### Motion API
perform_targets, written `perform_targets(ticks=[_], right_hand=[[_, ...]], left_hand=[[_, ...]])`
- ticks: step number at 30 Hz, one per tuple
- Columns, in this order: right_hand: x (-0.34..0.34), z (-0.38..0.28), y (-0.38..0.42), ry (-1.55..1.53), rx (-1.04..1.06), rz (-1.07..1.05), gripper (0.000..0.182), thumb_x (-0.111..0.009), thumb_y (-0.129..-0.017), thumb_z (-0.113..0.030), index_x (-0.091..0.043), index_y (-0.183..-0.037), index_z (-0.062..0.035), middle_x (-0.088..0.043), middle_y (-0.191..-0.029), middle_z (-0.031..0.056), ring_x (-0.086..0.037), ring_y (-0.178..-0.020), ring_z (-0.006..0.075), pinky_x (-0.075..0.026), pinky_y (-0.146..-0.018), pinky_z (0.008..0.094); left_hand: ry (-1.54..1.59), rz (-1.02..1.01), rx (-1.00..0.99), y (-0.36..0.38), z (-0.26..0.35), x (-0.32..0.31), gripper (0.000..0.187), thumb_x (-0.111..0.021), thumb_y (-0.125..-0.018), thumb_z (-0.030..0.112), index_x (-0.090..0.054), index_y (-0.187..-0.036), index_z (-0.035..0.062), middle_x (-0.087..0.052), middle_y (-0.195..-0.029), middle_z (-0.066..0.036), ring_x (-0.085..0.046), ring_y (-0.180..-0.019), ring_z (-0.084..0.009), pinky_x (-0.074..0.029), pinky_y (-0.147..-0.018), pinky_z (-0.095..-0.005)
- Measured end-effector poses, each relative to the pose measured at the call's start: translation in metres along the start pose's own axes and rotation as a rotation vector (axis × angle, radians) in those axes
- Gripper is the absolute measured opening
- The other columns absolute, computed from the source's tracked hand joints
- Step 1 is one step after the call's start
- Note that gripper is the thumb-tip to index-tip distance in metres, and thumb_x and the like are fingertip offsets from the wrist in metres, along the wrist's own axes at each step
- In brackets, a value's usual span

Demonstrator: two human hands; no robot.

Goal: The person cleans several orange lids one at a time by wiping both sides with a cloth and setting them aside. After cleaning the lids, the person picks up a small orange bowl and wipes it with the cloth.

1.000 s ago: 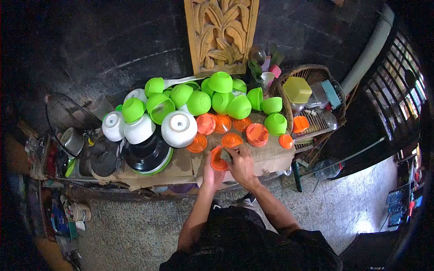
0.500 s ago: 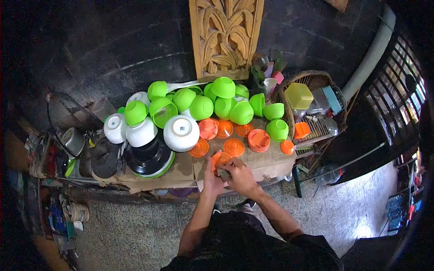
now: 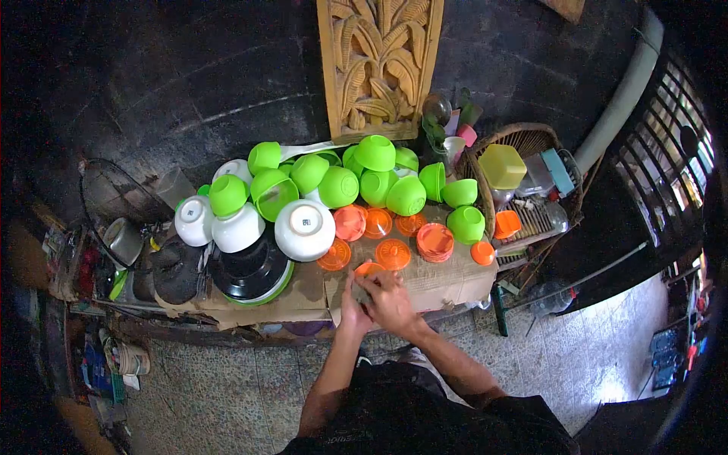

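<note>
Over the front edge of the table, my left hand [image 3: 353,309] grips an orange plastic lid [image 3: 368,268] by its side. My right hand [image 3: 390,303] lies against the same lid with fingers curled over its face; what is under those fingers is hidden. Just beyond the hands, another orange lid [image 3: 393,254] rests flat on the cardboard. A stack of orange lids [image 3: 435,241] stands to the right, and several more lie near the green bowls [image 3: 338,186].
White bowls [image 3: 305,229] sit upside down at left, beside a black round basin [image 3: 250,262]. A wicker basket [image 3: 523,130] with plastic containers stands at right. Cardboard [image 3: 444,284] covers the table. A carved wooden panel [image 3: 379,68] leans behind.
My right hand has moved in a little to the left and closed further over the lid, covering more of it. The lid sits slightly lower in view. The bowls stay put.
</note>
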State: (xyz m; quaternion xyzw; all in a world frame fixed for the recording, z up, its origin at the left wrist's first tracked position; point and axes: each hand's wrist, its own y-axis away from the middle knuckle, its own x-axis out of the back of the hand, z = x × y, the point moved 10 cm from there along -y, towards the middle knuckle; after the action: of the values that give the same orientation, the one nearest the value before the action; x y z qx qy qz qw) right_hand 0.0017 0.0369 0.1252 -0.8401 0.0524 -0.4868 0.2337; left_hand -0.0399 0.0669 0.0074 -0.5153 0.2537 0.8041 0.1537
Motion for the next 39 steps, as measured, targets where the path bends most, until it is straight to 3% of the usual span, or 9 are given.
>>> perform_targets(ticks=[3,7,8,12,19,27,30,36,39], right_hand=[[-0.010,-0.002,0.012,-0.113,-0.010,-0.107,0.054,-0.078,-0.070,-0.007,-0.071,-0.124,-0.0091,-0.064,-0.107,0.0117,-0.065,-0.102,0.0317,-0.056,-0.089,0.0431],[0.009,0.004,0.019,-0.204,-0.023,-0.166,0.055,-0.079,-0.068,-0.008,-0.072,-0.123,-0.0103,-0.065,-0.106,0.0116,-0.066,-0.103,0.0316,-0.056,-0.090,0.0420],[0.015,0.010,0.020,-0.189,-0.062,-0.141,0.052,-0.079,-0.069,-0.005,-0.074,-0.121,-0.0105,-0.065,-0.106,0.0127,-0.066,-0.102,0.0327,-0.057,-0.089,0.0415],[0.028,0.048,0.033,-0.238,-0.229,0.034,0.051,-0.075,-0.075,-0.001,-0.071,-0.124,-0.0094,-0.063,-0.108,0.0185,-0.064,-0.102,0.0378,-0.055,-0.088,0.0454],[0.030,0.075,0.039,-0.362,-0.454,0.396,0.030,-0.075,-0.084,-0.005,-0.074,-0.114,-0.0029,-0.071,-0.097,0.0173,-0.069,-0.091,0.0284,-0.055,-0.081,0.0380],[-0.005,0.050,0.045,-0.784,-0.588,0.222,0.031,-0.075,-0.094,-0.017,-0.070,-0.117,0.0031,-0.074,-0.109,0.0105,-0.066,-0.099,0.0147,-0.054,-0.090,0.0323],[0.000,0.046,0.043,-0.895,-0.615,0.245,0.038,-0.079,-0.092,-0.021,-0.068,-0.119,0.0031,-0.075,-0.105,0.0145,-0.070,-0.097,0.0190,-0.055,-0.088,0.0349],[0.008,0.059,0.047,-0.902,-0.722,0.212,0.036,-0.081,-0.090,-0.021,-0.071,-0.114,0.0026,-0.077,-0.103,0.0095,-0.070,-0.094,0.0134,-0.056,-0.087,0.0314],[0.000,0.070,0.056,-0.946,-0.780,0.226,0.033,-0.081,-0.090,-0.020,-0.071,-0.111,0.0033,-0.077,-0.100,0.0095,-0.070,-0.090,0.0136,-0.056,-0.084,0.0309]], left_hand=[[0.063,-0.257,-0.004,0.006,0.002,-0.018,0.062,-0.035,-0.108,0.059,-0.038,-0.157,0.0229,-0.057,-0.142,-0.025,-0.053,-0.134,-0.0413,-0.041,-0.115,-0.0555],[0.060,-0.011,0.000,0.003,0.006,-0.005,0.063,-0.034,-0.107,0.060,-0.042,-0.153,0.0180,-0.057,-0.139,-0.030,-0.058,-0.126,-0.0479,-0.045,-0.111,-0.0568],[0.005,0.093,-0.026,0.009,0.008,-0.009,0.061,-0.035,-0.107,0.060,-0.049,-0.149,0.0174,-0.061,-0.137,-0.021,-0.063,-0.117,-0.0340,-0.052,-0.101,-0.0493],[-0.027,0.170,-0.049,0.009,0.003,-0.004,0.055,-0.039,-0.109,0.054,-0.057,-0.145,0.0167,-0.067,-0.125,0.001,-0.060,-0.099,-0.0129,-0.049,-0.084,-0.0339],[-0.347,0.065,-0.095,0.006,-0.012,-0.017,0.056,-0.043,-0.109,0.049,-0.053,-0.148,0.0100,-0.062,-0.135,-0.003,-0.059,-0.118,-0.0169,-0.047,-0.102,-0.0372],[-0.394,0.095,-0.081,0.001,-0.004,-0.001,0.054,-0.040,-0.111,0.045,-0.050,-0.148,0.0067,-0.059,-0.137,-0.012,-0.058,-0.122,-0.0181,-0.047,-0.107,-0.0380],[-0.889,-0.096,-0.439,0.007,0.022,-0.035,0.059,-0.039,-0.111,0.048,-0.045,-0.150,0.0043,-0.058,-0.137,-0.011,-0.058,-0.118,-0.0191,-0.048,-0.102,-0.0362],[-0.835,0.137,-0.514,0.021,0.050,-0.039,0.082,-0.073,-0.098,0.025,-0.020,-0.160,0.0077,-0.057,-0.112,-0.006,-0.058,-0.105,-0.0151,-0.050,-0.092,-0.0313],[-0.674,0.108,-0.447,0.025,0.048,-0.043,0.083,-0.079,-0.093,0.017,-0.027,-0.157,0.0061,-0.057,-0.112,-0.004,-0.059,-0.100,-0.0135,-0.051,-0.089,-0.0286]])
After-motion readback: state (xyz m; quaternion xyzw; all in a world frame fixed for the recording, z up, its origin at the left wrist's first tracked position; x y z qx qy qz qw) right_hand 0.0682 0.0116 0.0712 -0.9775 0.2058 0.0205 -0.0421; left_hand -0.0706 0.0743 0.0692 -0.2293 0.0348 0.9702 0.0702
